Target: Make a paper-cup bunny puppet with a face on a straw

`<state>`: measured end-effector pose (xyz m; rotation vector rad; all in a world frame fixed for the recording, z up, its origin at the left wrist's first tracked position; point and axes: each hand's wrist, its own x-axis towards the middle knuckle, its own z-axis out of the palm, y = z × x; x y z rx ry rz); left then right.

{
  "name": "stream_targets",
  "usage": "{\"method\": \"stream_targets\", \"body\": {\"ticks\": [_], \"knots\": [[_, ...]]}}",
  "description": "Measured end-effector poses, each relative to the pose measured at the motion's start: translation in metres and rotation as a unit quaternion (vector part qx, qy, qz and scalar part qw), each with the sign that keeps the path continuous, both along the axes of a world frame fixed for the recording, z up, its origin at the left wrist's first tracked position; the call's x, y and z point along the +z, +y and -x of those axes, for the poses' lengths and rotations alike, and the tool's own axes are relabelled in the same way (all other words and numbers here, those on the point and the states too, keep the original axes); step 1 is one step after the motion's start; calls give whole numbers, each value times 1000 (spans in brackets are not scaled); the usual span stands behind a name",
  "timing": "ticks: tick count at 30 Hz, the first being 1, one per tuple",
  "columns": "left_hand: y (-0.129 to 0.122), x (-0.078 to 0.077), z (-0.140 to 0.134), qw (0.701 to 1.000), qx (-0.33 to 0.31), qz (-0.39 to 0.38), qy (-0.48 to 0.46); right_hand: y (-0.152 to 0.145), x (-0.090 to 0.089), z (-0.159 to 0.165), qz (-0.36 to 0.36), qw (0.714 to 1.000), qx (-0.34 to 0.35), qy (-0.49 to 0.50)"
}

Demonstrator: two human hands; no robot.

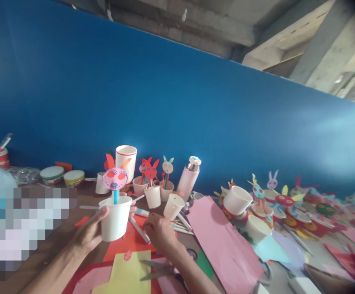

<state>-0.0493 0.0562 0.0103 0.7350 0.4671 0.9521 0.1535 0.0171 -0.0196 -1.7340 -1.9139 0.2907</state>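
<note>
Blue backdrop board (177, 106) rises behind a cluttered brown craft table (52, 241), with bare concrete beams above it. Near the front edge, the left hand (89, 233) holds a white paper cup (115, 219) upright, fingers wrapped round its left wall. A blue straw (115, 197) stands up out of the cup and carries a pink paper face (114, 179) with red ears, so the long axis of the puppet runs vertically, straight above the hand's grip.

Just to the right and slightly lower, the right hand (160, 233) rests knuckles-up on the red paper (128, 241), fingers curled down toward a white marker (140, 230) that lies slanted between the two hands; I cannot tell whether the fingers pinch anything. The cup is in the left hand's grasp and only near the right hand, apart from it.

Scissors (162, 270) lie on the coloured sheets just in front of the right wrist. Beyond the hands stand more cups with bunny puppets (151, 171), a stack of paper cups (126, 161), a steel flask (189, 176), and a long pink sheet (223, 241).
</note>
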Motion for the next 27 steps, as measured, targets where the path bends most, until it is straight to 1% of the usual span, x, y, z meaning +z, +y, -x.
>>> {"method": "stream_targets", "body": {"ticks": [7,12,15,18,20,22,23,27], "knots": [[3,-1,-1,1000,-7,5,2,10,-6,17,-11,998,-42,-53],[5,-3,1,1000,-10,12,-10,11,-13,12,-27,996,-26,-82],[5,0,2,1000,-2,14,-3,6,-9,1,-44,995,-15,-90],[3,4,4,1000,6,12,4,-4,-1,-15,-64,992,-20,-108],[3,5,4,1000,8,12,6,-12,2,-23,-76,984,-32,-157],[2,5,4,1000,7,16,7,-18,3,-24,-67,975,-42,-205],[2,3,3,1000,6,18,9,-20,3,-21,-59,974,-42,-215],[3,-3,2,999,-9,33,7,-16,3,1,-35,986,-20,-159]]}}
